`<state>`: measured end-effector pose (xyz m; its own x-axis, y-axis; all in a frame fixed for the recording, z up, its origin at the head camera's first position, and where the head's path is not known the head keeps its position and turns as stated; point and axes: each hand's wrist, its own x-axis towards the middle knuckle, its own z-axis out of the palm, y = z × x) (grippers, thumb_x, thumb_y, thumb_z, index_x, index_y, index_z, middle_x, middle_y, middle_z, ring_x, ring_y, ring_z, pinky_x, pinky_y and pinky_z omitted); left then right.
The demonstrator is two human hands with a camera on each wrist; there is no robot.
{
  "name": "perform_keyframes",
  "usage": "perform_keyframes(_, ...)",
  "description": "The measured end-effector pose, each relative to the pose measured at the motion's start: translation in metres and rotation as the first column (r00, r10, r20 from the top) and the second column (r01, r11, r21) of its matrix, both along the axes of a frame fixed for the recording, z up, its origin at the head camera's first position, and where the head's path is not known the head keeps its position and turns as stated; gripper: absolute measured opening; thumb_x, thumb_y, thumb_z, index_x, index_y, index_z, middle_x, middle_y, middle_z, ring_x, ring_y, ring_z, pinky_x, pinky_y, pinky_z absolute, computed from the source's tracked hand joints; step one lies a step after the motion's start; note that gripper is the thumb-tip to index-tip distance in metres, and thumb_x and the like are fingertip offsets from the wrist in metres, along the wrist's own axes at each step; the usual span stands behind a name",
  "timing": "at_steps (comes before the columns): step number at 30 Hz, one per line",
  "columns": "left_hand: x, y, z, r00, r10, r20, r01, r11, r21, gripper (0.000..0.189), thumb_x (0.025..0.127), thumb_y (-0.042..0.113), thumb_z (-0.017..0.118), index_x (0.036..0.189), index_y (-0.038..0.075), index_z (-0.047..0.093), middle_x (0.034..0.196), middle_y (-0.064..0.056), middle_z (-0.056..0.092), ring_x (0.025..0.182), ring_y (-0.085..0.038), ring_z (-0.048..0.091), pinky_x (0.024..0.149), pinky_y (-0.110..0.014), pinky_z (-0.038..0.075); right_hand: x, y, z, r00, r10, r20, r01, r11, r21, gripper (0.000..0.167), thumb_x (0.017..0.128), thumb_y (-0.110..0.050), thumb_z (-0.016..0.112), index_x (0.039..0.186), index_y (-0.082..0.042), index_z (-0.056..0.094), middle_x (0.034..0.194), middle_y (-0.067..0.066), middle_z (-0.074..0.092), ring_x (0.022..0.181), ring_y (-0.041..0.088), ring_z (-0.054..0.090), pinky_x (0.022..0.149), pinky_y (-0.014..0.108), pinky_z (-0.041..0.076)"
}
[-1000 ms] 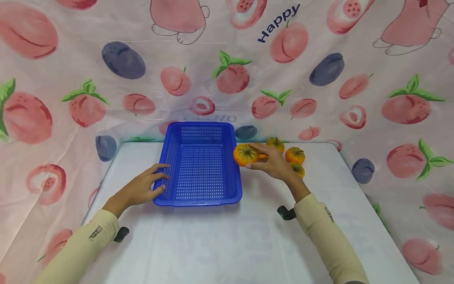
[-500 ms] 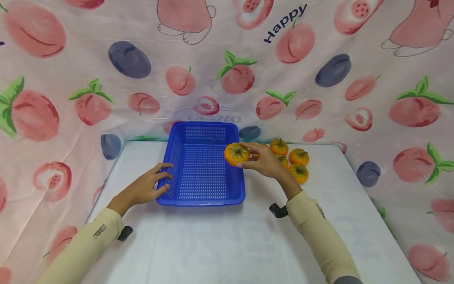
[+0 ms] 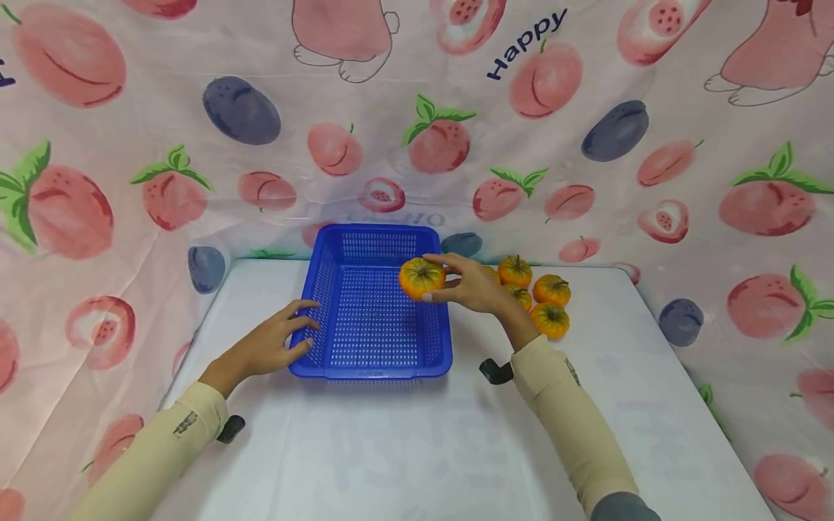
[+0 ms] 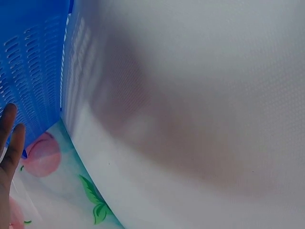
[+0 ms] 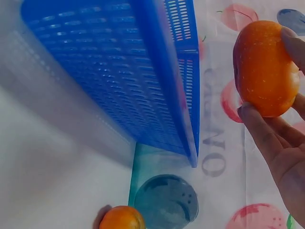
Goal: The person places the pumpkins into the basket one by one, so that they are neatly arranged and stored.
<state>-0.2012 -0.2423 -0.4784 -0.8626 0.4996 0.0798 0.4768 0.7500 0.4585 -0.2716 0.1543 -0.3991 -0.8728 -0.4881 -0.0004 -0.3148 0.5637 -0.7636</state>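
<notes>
My right hand (image 3: 474,286) pinches a small orange pumpkin (image 3: 420,279) between thumb and fingertips. It overlaps the right side of a blue plastic basket (image 3: 371,373) with perforated walls. In the right wrist view, the pumpkin (image 5: 263,71) is up beyond the basket's rim (image 5: 164,78), with fingers (image 5: 264,136) around its side. My left hand (image 3: 263,346) rests at the basket's left rim, fingers lightly bent over it. The left wrist view shows two extended fingers (image 4: 14,143) beside the basket wall (image 4: 35,71). No pumpkin lies inside the basket.
Several more small pumpkins (image 3: 551,320) sit together on the white table (image 3: 391,449), right of the basket. A fruit-print cloth (image 3: 365,101) hangs behind the table and at its sides.
My right hand has carried the pumpkin leftward, from beside the basket's right rim to over its inside. The left hand stays at the left rim. The view has shifted slightly.
</notes>
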Motion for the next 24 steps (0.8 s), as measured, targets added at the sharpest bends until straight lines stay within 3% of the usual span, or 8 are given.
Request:
perform_keyframes(5, 0.0, 0.0, 0.0, 1.0, 0.004, 0.007, -0.004, 1.0, -0.001, 0.029, 0.094, 0.024, 0.062, 0.118, 0.011, 0.068, 0.155, -0.012, 0.039, 0.144, -0.045, 0.036, 0.112, -0.065, 0.037, -0.009, -0.009, 0.003, 1.0, 0.016, 0.004, -0.016, 1.0, 0.007, 0.076, 0.085, -0.038, 0.08, 0.15, -0.02, 0.048, 0.154, 0.012, 0.042, 0.135, 0.037, 0.049, 0.105, 0.046, 0.051)
perform_keyframes(12, 0.0, 0.0, 0.0, 1.0, 0.005, 0.013, -0.005, 1.0, 0.002, 0.028, 0.093, 0.023, 0.061, 0.118, 0.011, 0.069, 0.156, -0.013, 0.038, 0.145, -0.043, 0.033, 0.114, -0.066, 0.033, -0.021, -0.018, 0.006, 1.0, 0.02, -0.014, -0.019, 0.998, 0.056, 0.074, 0.085, -0.045, 0.078, 0.15, -0.027, 0.048, 0.154, 0.009, 0.044, 0.133, 0.036, 0.049, 0.107, 0.05, 0.05)
perform_keyframes(24, -0.002, -0.002, -0.001, 1.0, -0.009, -0.006, 0.009, 1.0, -0.002, 0.029, 0.093, 0.023, 0.061, 0.118, 0.01, 0.069, 0.156, -0.012, 0.039, 0.144, -0.044, 0.036, 0.112, -0.064, 0.037, -0.038, -0.04, 0.009, 1.0, 0.027, -0.012, -0.027, 1.0, -0.007, 0.071, 0.085, -0.038, 0.08, 0.148, -0.021, 0.05, 0.148, 0.009, 0.051, 0.129, 0.03, 0.056, 0.106, 0.042, 0.051)
